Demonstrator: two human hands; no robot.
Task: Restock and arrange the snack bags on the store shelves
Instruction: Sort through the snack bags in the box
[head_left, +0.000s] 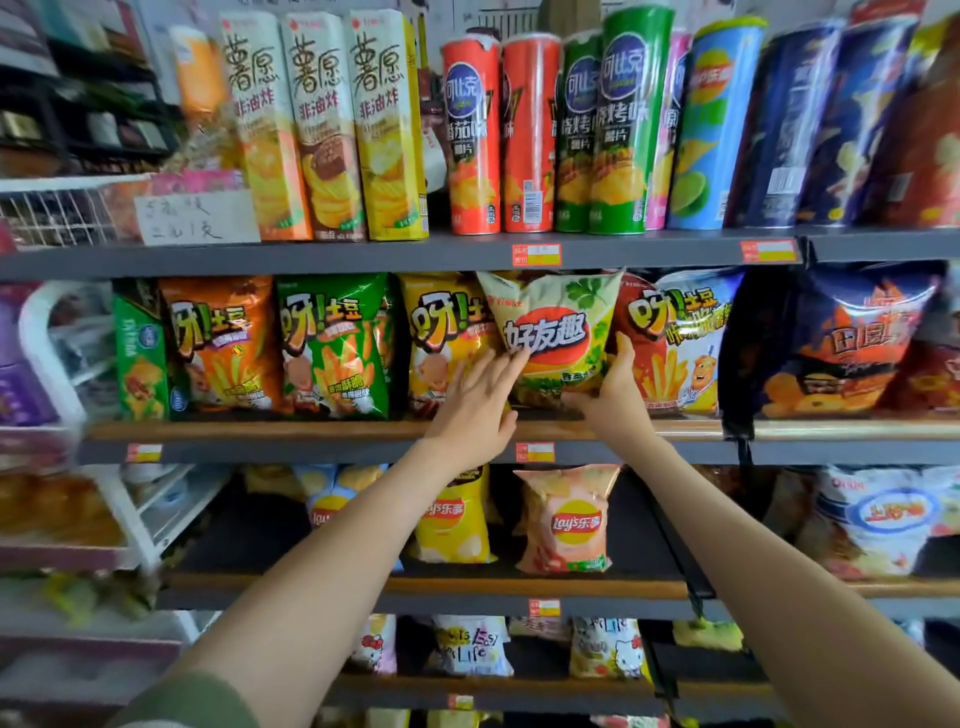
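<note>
Snack bag (558, 338) stands upright between my left hand (478, 402), flat against its edge, and right hand (615, 397), gripping its lower corner.

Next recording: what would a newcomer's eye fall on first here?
The cream-and-green plastic snack bag with a red oval logo sits at the centre of the second shelf. The left hand lies flat against its left side, and the right hand grips its lower right corner. Above it, tall red and green cylindrical chip tubes line the top shelf.
</note>
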